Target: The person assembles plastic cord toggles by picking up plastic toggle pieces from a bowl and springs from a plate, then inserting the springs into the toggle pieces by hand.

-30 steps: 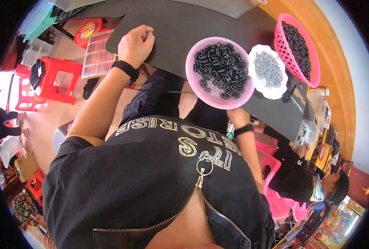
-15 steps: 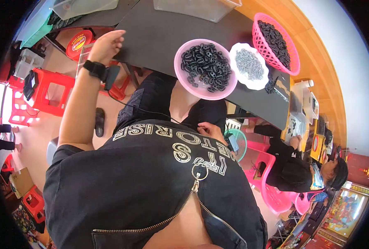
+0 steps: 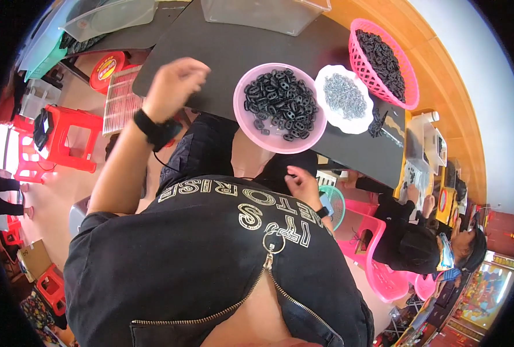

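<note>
My left hand (image 3: 179,84) is over the near left part of the dark table, somewhat blurred. Its fingers are loosely bent and apart, with nothing seen in them; a black band with a device sits on that wrist. Close to my lap is my right hand (image 3: 303,185), fingers apart and empty. The pink basin (image 3: 243,124), at the table's near edge, holds many small black oval pieces with holes (image 3: 283,101). Touching its right side, a white scalloped dish (image 3: 358,122) contains small shiny silvery pieces (image 3: 345,95).
A pink lattice basket (image 3: 408,95) of black pieces stands at the table's right. Clear plastic bins (image 3: 254,16) are at the back. Red stools (image 3: 75,139) and a wire rack (image 3: 121,101) are at left. A co-worker in black (image 3: 407,237) sits at right near a pink chair (image 3: 378,272).
My left hand has moved right and slightly nearer, over the table. My right hand has lifted a little from my lap, its fingers spreading. The view has shifted slightly.
</note>
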Available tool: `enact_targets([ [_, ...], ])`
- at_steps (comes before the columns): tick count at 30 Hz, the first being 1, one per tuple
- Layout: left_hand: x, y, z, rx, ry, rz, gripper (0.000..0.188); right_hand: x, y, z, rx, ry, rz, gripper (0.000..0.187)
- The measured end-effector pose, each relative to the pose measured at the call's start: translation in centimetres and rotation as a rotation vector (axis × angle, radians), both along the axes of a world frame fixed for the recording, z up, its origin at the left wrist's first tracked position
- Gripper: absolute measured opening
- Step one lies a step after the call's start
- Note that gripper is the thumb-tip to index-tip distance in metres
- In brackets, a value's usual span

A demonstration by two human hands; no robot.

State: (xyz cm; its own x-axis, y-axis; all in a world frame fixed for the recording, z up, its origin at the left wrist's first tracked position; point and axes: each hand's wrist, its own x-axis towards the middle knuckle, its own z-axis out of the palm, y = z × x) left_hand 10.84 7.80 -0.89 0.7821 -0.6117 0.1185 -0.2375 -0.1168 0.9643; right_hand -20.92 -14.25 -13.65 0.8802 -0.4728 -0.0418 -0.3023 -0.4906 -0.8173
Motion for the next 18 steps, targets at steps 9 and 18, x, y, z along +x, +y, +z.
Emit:
enact_targets([
  [9, -1.9, -5.3, -2.8, -0.002, 0.073, -0.037, 0.021, 2.8, -5.5, 11.7, -0.04, -0.16, -0.305, 0.01],
  [18, -3.4, -6.6, -3.3, 0.107, -0.14, 0.119, 0.026, 9.7, -12.0, 14.1, -0.508, -0.069, -0.142, 0.023],
])
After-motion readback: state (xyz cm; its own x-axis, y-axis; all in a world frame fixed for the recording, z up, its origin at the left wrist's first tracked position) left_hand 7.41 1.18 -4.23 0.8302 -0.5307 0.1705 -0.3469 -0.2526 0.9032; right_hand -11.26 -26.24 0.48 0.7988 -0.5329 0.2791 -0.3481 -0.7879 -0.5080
